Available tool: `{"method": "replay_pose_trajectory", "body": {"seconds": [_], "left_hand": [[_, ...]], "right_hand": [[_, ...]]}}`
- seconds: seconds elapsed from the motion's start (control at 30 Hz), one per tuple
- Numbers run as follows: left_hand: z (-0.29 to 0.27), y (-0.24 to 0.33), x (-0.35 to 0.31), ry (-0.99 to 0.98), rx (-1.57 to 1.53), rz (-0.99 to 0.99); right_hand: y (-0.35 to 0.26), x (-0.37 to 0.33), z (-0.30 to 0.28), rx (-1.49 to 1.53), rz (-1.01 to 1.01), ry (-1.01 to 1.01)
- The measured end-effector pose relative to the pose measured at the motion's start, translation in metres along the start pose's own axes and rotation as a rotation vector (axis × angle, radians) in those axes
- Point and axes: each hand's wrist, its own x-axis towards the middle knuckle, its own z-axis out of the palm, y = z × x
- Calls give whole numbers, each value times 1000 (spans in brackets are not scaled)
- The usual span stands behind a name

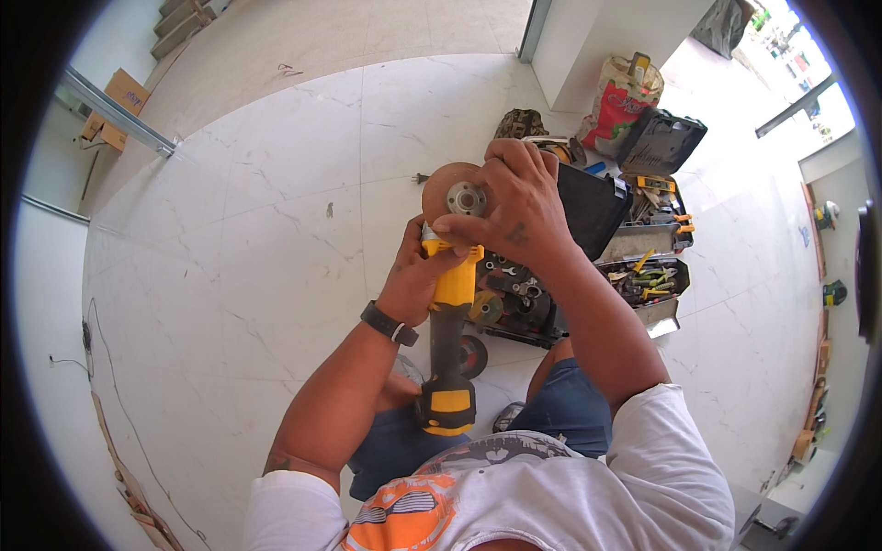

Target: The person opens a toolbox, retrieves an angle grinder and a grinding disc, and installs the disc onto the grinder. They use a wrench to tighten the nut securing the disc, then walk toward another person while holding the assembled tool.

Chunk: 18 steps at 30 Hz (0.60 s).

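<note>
A yellow and black cordless angle grinder (454, 292) is held up in front of me, its battery end towards my body and its head pointing away. My left hand (412, 275) is wrapped round the grinder just below the head, the thumb across the yellow housing. A brown disc (437, 188) sits on the head with a round metal flange nut (466, 197) at its centre. My right hand (522, 197) closes over the disc's right edge, with its thumb beside the nut. The fingertips behind the disc are hidden.
Open black tool cases lie on the white tiled floor to the right, one with wrenches and discs (487, 306), another with pliers (654, 280). A loose disc (473, 356) lies between my legs. Farther back stands a red and white sack (611, 110). A cardboard box (119, 106) is far left.
</note>
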Motion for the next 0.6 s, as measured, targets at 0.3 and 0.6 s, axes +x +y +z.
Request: {"method": "replay_pose_trajectory", "body": {"seconds": [0.3,0.6], "left_hand": [[-3,-1,1,-14,-21,17],[-2,-1,-1,-45,-20,2]], "right_hand": [[13,4,-4,97,-224,13],[-3,0,-1,8,0,30]]}}
